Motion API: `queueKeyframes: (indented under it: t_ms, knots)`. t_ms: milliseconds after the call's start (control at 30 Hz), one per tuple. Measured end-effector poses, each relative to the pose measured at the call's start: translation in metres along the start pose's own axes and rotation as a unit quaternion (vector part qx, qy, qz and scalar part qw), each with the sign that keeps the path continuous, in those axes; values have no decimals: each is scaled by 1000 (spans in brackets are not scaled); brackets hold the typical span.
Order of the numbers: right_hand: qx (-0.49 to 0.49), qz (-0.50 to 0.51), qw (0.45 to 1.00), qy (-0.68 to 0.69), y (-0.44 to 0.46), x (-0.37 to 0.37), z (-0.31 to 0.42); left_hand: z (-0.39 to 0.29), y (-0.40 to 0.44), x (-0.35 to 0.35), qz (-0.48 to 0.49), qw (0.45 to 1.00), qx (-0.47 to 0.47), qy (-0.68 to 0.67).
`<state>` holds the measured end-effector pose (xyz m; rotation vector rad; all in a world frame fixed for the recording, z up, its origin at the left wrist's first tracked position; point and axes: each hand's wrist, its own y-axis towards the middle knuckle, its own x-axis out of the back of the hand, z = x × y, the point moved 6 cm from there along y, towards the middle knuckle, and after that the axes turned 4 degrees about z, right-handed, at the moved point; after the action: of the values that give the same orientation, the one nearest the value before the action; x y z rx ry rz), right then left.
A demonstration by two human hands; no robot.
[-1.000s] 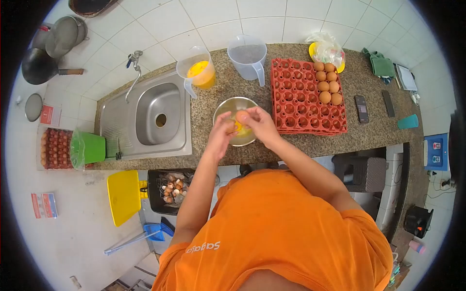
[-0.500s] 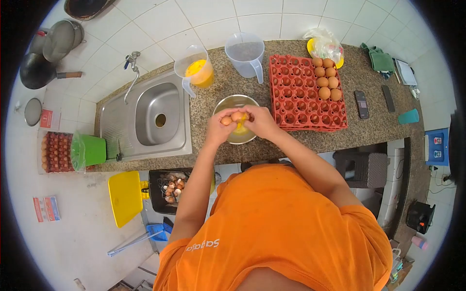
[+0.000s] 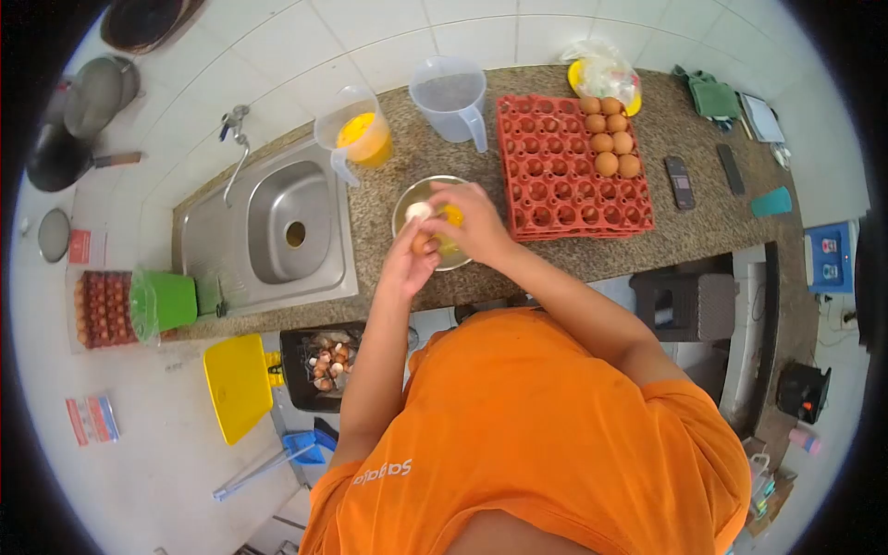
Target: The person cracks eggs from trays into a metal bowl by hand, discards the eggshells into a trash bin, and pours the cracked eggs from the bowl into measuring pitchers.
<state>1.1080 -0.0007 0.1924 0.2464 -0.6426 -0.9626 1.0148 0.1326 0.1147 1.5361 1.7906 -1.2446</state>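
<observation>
Over the metal bowl (image 3: 400, 205) on the counter, my two hands are close together. My left hand (image 3: 407, 266) is closed around a brown egg (image 3: 421, 243). Just above that egg is an eggshell (image 3: 419, 211) with its white inside showing, at the fingertips of both hands. My right hand (image 3: 476, 225) reaches across the bowl from the right, its fingers closed at the shell. A yellow yolk (image 3: 452, 215) shows in the bowl beneath my right hand, which hides part of the bowl.
Red egg trays (image 3: 546, 219) with several brown eggs (image 3: 606, 165) stand right of the bowl. Behind are a jug of yellow egg (image 3: 365, 139) and another clear jug (image 3: 450, 106). The sink (image 3: 294, 208) is left; a black bin (image 3: 301, 393) with eggshells sits below the counter.
The cracked egg between my hands has become an open shell with its white inside showing, and the yolk is in the bowl. My left hand has turned, still with the brown egg.
</observation>
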Motion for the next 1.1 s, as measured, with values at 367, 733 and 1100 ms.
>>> queueKeyframes:
  t_ms: [367, 733, 1100]
  knots:
    - [-213, -10, 830, -516, -23, 234, -48, 17, -335, 314, -490, 804, -181, 285]
    - [-111, 104, 869, -471, 3, 246, -50, -46, -193, 131, -255, 942, -219, -6]
    - [-17, -25, 1000, 4, -28, -6, 8, 4, 10, -24, -37, 995, -72, -57]
